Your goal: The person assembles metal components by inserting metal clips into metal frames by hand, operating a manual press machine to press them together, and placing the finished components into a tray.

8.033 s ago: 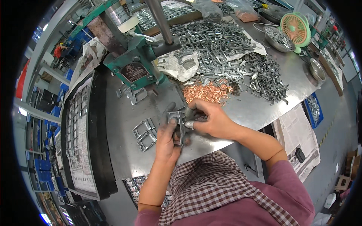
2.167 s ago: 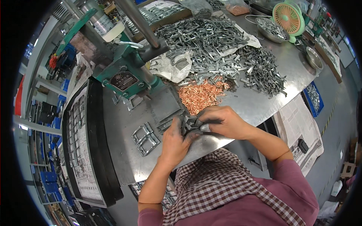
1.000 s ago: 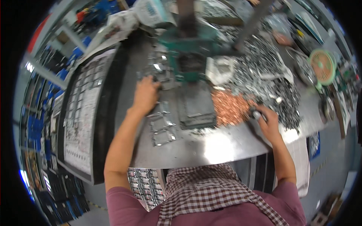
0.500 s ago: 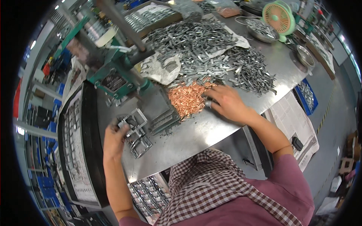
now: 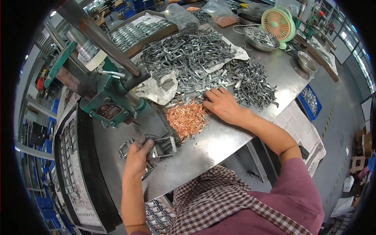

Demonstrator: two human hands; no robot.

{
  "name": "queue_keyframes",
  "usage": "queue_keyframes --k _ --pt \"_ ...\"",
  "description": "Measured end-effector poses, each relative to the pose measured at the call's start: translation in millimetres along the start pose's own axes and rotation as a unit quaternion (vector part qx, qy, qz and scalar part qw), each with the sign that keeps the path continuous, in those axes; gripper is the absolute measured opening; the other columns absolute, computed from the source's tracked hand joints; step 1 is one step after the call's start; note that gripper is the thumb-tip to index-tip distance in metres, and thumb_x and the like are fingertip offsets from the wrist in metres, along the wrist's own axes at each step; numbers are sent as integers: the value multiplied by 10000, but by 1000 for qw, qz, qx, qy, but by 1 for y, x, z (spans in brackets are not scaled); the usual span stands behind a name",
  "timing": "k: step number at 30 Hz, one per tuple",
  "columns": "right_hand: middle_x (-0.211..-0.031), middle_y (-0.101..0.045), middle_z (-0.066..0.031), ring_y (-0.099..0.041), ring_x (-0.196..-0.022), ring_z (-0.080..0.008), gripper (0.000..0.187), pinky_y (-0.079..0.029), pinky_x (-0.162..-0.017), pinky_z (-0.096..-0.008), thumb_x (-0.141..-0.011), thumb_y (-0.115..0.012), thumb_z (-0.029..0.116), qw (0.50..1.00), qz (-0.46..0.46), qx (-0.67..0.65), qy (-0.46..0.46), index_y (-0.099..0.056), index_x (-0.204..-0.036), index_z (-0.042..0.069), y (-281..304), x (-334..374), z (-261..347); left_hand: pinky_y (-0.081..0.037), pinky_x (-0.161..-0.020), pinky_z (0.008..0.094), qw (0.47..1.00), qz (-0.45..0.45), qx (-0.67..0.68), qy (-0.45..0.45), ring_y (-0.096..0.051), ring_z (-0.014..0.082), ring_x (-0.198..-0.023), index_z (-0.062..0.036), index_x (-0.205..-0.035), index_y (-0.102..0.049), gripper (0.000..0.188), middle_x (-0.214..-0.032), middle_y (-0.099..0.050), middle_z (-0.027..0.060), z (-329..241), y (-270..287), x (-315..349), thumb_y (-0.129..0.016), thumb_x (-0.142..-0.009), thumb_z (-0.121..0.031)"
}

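My left hand [image 5: 138, 156] grips a grey metal buckle frame [image 5: 164, 145] lying on the steel table [image 5: 219, 149], beside other finished buckles [image 5: 124, 149]. My right hand [image 5: 221, 105] reaches forward with its fingers down in the heap of grey metal parts [image 5: 196, 68], just right of a pile of small copper pins [image 5: 186, 119]. I cannot see whether the right fingers hold a part. A green hand press [image 5: 111, 100] stands behind the left hand.
A pink and green desk fan [image 5: 279, 24] and metal bowls [image 5: 260, 37] stand at the back right. A black tray of buckles [image 5: 76, 172] runs along the left edge. Newspaper [image 5: 299, 125] hangs at the right; a blue bin [image 5: 309, 100] sits below.
My left hand has moved right and taken hold of a buckle frame near the press base. My right hand has moved from the copper pins up into the grey parts heap.
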State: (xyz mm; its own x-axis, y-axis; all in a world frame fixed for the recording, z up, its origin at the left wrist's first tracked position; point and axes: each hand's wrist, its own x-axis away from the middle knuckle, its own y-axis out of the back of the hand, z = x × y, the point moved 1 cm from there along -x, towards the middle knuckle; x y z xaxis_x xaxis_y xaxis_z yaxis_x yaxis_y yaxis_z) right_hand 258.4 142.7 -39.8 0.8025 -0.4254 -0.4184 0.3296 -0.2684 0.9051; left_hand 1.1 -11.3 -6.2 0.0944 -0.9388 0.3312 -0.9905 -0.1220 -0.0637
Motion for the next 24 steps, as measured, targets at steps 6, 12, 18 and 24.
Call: queue_keyframes --k 6,12,18,24 --pt "-806 -475 -110 -498 -796 -283 219 -406 -688 -390 -685 -604 141 986 -8 -139 -95 -566 -887 63 6 7 -14 -361 -397 206 1000 -3 22 10 -464 85 -428 17 -829 -555 246 -583 -548 48 11 -12 8 -500 -875 -218" --pt "-863 -576 -127 -573 -777 -280 239 -461 -684 -361 -685 -589 117 929 13 -348 -124 -582 -908 32 10 6 12 -318 -392 222 999 26 -21 21 -449 97 -420 19 -765 -563 281 -541 -516 34 34 -41 8 -502 -876 -232" --pt "-833 -624 -93 -589 -745 -161 234 -464 -685 -277 -719 -586 92 829 79 -531 -157 -582 -938 9 14 5 59 -400 -480 278 977 -3 -194 -92 -530 139 -488 23 -925 -558 235 -654 -586 89 40 -68 5 -537 -840 -196" --pt "-798 -617 -105 -576 -713 -154 236 -460 -654 -280 -738 -575 112 843 44 -502 -187 -575 -946 1 2 5 58 -445 -545 286 923 -37 -355 -145 -579 149 -565 12 -951 -563 246 -728 -618 130 36 -66 -2 -574 -816 -193"
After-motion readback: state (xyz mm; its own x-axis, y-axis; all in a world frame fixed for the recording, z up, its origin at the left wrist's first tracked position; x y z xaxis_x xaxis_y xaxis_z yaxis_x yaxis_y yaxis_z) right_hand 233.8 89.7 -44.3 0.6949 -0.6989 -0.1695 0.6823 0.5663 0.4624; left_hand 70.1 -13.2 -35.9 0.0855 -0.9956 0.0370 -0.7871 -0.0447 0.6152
